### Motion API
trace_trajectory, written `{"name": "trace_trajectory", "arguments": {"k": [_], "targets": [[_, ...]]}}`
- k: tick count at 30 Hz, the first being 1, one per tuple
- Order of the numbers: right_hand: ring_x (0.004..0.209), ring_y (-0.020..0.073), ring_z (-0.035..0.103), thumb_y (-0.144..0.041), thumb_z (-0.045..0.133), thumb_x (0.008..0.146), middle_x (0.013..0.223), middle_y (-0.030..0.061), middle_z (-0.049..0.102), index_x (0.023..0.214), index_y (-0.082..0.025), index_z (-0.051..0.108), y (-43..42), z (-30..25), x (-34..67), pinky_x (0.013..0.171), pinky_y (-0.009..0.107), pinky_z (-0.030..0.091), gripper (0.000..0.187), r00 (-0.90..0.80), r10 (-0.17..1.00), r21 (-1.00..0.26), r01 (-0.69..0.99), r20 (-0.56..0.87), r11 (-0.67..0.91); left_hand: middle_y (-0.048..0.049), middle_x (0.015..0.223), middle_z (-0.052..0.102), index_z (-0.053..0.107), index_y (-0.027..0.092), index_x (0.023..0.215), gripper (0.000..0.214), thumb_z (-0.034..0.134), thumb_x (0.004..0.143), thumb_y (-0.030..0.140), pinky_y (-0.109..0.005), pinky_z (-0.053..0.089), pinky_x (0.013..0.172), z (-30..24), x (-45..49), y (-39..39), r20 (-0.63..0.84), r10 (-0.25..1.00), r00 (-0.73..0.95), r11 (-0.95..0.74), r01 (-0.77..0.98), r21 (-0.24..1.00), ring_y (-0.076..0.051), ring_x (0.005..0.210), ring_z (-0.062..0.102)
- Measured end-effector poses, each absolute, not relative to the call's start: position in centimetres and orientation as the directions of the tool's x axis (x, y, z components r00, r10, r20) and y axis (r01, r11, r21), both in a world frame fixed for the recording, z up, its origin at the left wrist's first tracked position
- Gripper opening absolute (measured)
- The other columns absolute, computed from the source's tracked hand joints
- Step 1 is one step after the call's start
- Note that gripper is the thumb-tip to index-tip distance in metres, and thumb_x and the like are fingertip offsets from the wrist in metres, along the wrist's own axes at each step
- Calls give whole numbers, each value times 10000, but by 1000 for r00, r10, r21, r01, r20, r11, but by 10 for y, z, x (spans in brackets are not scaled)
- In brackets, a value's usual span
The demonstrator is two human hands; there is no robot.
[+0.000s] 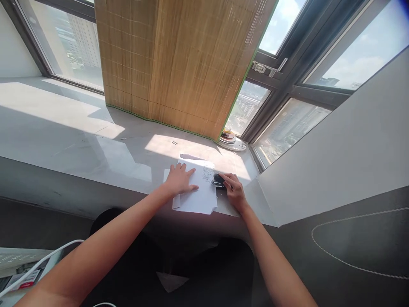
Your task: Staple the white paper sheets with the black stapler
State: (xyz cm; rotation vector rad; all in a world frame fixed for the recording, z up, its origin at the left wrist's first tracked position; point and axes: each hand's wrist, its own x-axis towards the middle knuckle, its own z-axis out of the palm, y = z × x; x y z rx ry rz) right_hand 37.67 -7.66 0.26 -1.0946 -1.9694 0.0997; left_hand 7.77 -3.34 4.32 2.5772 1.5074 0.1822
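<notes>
- My left hand lies open on the white paper, fingers spread, thumb pointing toward the sheet's right side.
- My right hand grips a black stapler, its front end at the paper's right edge.
- A dense patch of small dark marks covers the sheet's upper right, just beside the stapler.
- The paper rests at the front edge of a sunlit windowsill; beyond it lie two small, thin strips, too small to identify.
- Behind, a green-edged bamboo mat covers part of the windows, near stacked plates in the corner.
</notes>
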Motion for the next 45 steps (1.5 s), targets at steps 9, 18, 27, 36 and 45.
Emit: {"name": "trace_trajectory", "arguments": {"k": [9,18,27,36,45], "targets": [[1056,259,659,-239,545,1084,1133,85,659,1458,-350,690,-27,8,371,926,460,613,417,-345,686,-436,572,640,695,-140,1742,383,494,313,1620,777,486,993,771,-697,226,1268,33,98,36,9,616,788,-757,589,282,-410,1616,292],[1022,240,662,-198,555,1091,1138,77,652,1572,-407,577,-5,9,390,892,422,618,525,-437,677,-413,556,593,721,-138,1576,576,593,259,1461,589,651,980,595,-605,333,1255,29,108,74,234,463,855,-879,408,247,-350,1475,513],[1089,255,685,-200,592,1077,1227,80,711,1546,-381,609,-9,10,387,939,453,612,503,-371,721,-430,612,585,664,-102,1588,584,714,311,1398,358,561,1081,377,-508,434,1229,39,88,88,214,121,969,-907,21,421,-297,1433,571],[1060,239,676,-149,582,1068,1193,43,711,1539,-436,604,-12,13,387,905,435,551,552,-322,745,-407,678,584,612,-62,1725,437,521,379,1621,579,612,1055,461,-577,292,1332,30,91,86,161,146,976,-900,63,432,-347,1558,455],[1055,250,683,-142,568,1071,1176,44,715,1523,-440,619,-17,16,376,918,460,515,543,-306,758,-353,743,575,568,-38,1728,436,591,386,1565,528,632,1043,457,-561,252,1352,31,93,84,133,172,976,-882,93,462,-331,1579,429]]}}
